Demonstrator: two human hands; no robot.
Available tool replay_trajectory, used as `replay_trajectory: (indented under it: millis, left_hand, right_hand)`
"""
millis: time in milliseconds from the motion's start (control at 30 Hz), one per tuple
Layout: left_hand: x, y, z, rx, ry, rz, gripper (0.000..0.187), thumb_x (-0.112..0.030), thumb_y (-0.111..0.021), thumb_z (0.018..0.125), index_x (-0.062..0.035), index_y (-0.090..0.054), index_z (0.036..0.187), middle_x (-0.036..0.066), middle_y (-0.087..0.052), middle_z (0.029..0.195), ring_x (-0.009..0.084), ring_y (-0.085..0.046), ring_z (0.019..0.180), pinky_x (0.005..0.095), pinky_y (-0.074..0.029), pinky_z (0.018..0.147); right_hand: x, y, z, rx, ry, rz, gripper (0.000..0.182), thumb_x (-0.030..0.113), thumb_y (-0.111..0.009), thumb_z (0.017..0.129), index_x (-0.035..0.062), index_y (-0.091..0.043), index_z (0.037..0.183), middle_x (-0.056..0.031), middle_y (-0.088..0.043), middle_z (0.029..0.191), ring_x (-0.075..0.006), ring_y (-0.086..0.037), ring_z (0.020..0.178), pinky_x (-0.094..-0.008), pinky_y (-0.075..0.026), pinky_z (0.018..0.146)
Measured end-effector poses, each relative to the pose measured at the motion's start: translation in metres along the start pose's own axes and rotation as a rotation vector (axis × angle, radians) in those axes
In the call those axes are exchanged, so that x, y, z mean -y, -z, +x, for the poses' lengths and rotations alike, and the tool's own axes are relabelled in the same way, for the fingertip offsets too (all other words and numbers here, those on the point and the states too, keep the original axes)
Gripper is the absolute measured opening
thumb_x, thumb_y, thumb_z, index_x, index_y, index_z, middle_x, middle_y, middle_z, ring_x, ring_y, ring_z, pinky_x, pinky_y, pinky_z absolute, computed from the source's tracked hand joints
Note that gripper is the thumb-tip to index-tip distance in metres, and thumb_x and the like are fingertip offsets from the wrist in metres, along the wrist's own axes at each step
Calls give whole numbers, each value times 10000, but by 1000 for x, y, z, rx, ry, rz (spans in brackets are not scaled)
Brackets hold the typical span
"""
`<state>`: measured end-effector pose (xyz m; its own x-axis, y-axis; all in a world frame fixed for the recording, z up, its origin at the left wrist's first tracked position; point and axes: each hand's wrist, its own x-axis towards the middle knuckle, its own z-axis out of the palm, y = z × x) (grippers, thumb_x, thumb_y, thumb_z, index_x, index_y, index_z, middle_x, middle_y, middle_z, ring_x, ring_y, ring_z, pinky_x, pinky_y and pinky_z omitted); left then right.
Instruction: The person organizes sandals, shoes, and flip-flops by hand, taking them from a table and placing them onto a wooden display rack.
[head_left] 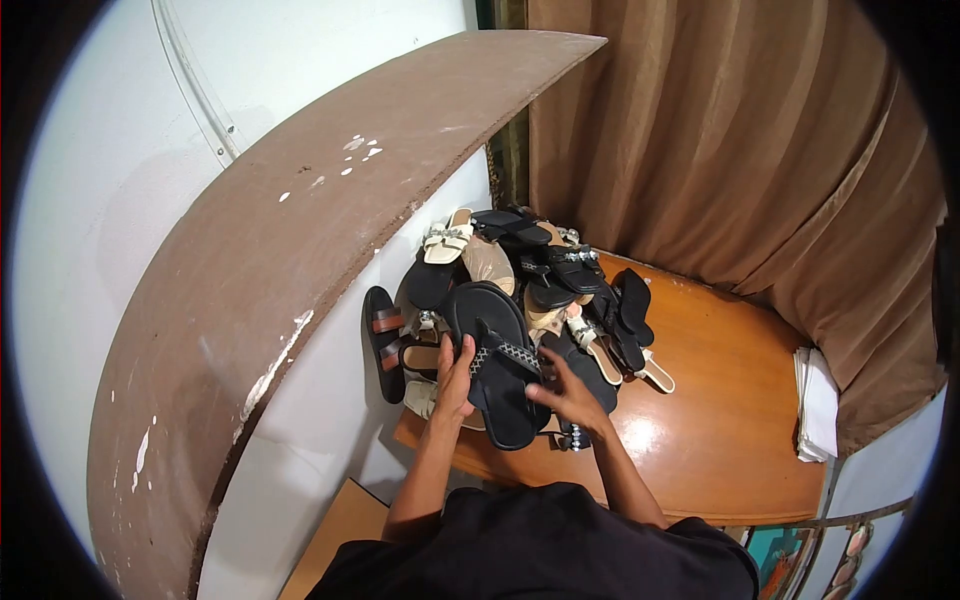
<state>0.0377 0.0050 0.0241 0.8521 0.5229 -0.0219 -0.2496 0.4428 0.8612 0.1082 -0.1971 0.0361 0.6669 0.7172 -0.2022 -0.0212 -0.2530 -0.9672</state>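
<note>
Gripping a black flip-flop sandal [497, 365] from both sides, the left hand [455, 385] clasps its left edge with the thumb on the footbed, while the right hand [570, 395] pinches its right edge near the patterned strap [508, 352]. That sandal lies sole-down on the near side of a pile of sandals [530, 275] heaped on a wooden desk [720, 400]. A brown-banded sandal [383, 340] leans against the white wall [330, 400] just left. Folded white cloth [818, 405] sits at the desk's far right, beside a brown curtain [740, 140].
</note>
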Motion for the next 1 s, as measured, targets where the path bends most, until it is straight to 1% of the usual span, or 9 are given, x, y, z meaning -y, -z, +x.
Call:
replay_trajectory:
  millis: [167,300,400,467,533,567,700,833,1000]
  left_hand:
    - [0,-9,5,-57,119,16,507,-386,-563,981,-66,-405,1341,108,-520,1260,211,-570,1124,392,-571,844]
    - [10,-8,10,42,284,-217,507,-407,-514,1000,-82,-399,1372,73,-539,1282,210,-583,1139,406,-541,908]
    - [-4,-19,-8,325,340,-152,537,-389,-521,1002,-82,-345,1406,77,-501,1295,175,-558,1130,375,-523,906]
    - [6,-33,-24,381,327,-58,545,-313,-559,995,-75,-324,1425,68,-491,1324,182,-528,1176,359,-476,968]
    - [28,-51,-46,420,137,217,569,-210,-596,976,-68,-307,1445,79,-472,1358,189,-492,1213,344,-422,1018]
    - [30,-63,-60,445,231,254,613,-130,-603,961,-68,-267,1470,97,-460,1370,197,-471,1227,335,-376,1049]
    - [93,-83,-90,418,289,132,659,-140,-596,964,-73,-208,1493,113,-448,1366,195,-465,1224,335,-379,1042]
    - [101,-125,-127,556,323,151,702,-80,-608,939,-81,-188,1502,109,-439,1367,199,-481,1213,330,-410,1027]
    - [89,-183,-180,876,537,103,900,-19,-694,849,-127,-106,1522,179,-445,1351,247,-529,1190,356,-518,946]
  right_hand:
    - [-26,-21,-1,-134,209,63,978,172,-799,795,63,-179,1543,-197,-336,1517,-286,-297,1417,-383,-247,1149]
    - [-22,-20,-13,-192,283,369,915,62,-766,804,19,-210,1530,-148,-361,1504,-213,-322,1389,-328,-239,1141]
    - [-32,-17,-25,-317,287,404,965,94,-761,823,48,-127,1549,-220,-306,1526,-260,-327,1386,-338,-269,1129]
    - [-25,-15,-40,-432,286,373,953,61,-739,832,52,-113,1551,-213,-329,1510,-233,-391,1337,-316,-337,1086]
    - [-27,-18,-61,-511,260,447,945,32,-717,836,37,-96,1549,-200,-347,1498,-203,-423,1304,-284,-389,1035]
    - [-35,-22,-69,-562,245,428,908,0,-661,858,31,-74,1550,-184,-337,1505,-190,-441,1288,-270,-429,990]
    - [-70,-29,-104,-719,245,455,807,11,-546,910,8,-50,1545,-172,-300,1527,-210,-381,1342,-309,-350,1078]
    - [-80,-17,-163,-867,218,423,776,36,-548,916,-8,-87,1539,-176,-302,1525,-218,-350,1366,-310,-305,1109]
    - [-83,-1,-269,-1107,376,613,625,45,-556,914,-44,-284,1470,-146,-423,1430,-199,-401,1318,-319,-323,1097]
